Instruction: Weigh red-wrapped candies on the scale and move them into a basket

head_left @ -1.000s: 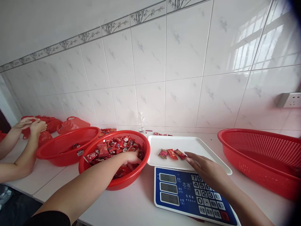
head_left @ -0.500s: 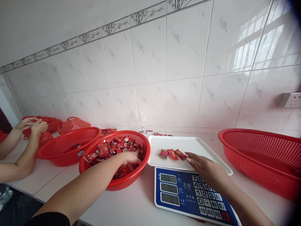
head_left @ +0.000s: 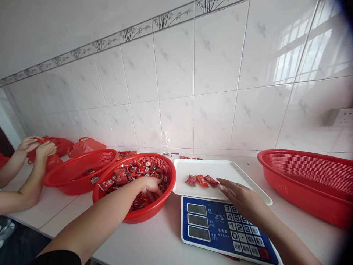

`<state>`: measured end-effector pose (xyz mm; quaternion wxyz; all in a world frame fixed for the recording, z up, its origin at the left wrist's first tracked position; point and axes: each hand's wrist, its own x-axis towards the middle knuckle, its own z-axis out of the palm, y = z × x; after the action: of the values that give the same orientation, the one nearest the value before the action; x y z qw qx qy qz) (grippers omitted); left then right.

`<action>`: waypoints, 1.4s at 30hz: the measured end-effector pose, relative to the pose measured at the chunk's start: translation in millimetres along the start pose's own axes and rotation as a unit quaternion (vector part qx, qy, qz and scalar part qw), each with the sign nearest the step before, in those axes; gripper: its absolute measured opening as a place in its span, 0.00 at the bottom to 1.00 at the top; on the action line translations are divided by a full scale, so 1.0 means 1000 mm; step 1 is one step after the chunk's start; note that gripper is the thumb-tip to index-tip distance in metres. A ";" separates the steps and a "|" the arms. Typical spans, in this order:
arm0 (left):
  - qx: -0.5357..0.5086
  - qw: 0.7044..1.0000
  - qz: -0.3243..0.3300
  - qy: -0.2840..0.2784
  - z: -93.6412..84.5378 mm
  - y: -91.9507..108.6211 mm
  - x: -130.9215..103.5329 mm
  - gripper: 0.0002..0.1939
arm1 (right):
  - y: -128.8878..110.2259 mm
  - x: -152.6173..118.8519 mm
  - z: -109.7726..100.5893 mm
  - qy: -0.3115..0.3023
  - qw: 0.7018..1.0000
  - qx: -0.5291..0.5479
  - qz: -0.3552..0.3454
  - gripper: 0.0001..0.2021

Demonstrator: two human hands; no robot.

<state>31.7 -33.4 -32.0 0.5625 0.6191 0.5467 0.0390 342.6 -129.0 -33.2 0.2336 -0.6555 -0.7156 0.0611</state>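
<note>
My left hand [head_left: 151,185] reaches down into a red plastic basket [head_left: 171,176] filled with wrapped candies [head_left: 138,169]. Its fingers curl into the pile and the tips are hidden, so what they grip is out of sight. Fingers stretched out, my right hand [head_left: 239,195] is open and holds nothing, over the near side of a white tray [head_left: 234,167]. Its fingertips are close beside a dark red candy [head_left: 211,180]. A red candy [head_left: 202,180] and a green-and-pink candy [head_left: 191,180] lie to the left on the tray. Below it sits the scale's blue keypad panel [head_left: 220,221].
Another red basket [head_left: 303,198] stands at the right, and one [head_left: 66,182] with a few items at the left. Beyond are red plastic bags [head_left: 86,146] and another person's hands [head_left: 45,149]. A clear bottle [head_left: 166,143] stands by the wall.
My left hand has shifted slightly within the candies. The right hand stays nearly still, and the three candies on the tray have not moved.
</note>
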 end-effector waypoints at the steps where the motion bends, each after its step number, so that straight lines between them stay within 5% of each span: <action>1: 0.000 1.000 0.002 0.005 -0.001 0.000 0.000 0.28 | 0.000 0.000 0.000 -0.001 1.000 0.001 0.000 0.27; 22: -0.083 0.987 0.073 0.115 -0.019 0.016 -0.019 0.27 | -0.002 -0.003 -0.003 0.017 1.000 0.019 -0.010 0.28; 31: -0.075 0.956 0.161 0.232 -0.024 0.055 -0.039 0.20 | -0.001 -0.004 -0.003 0.023 0.999 0.018 -0.023 0.27; 34: -0.101 0.937 0.214 0.256 -0.014 0.079 -0.040 0.17 | -0.002 -0.004 -0.004 0.026 0.999 0.018 -0.032 0.27; 42: -0.088 0.954 0.240 0.156 0.061 0.109 -0.009 0.19 | -0.002 -0.005 -0.003 0.048 0.997 0.001 -0.053 0.24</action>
<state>137.7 -54.4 31.5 0.4964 0.6661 0.4575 0.3171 342.0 -134.7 -31.1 0.2708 -0.6186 -0.7374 0.0178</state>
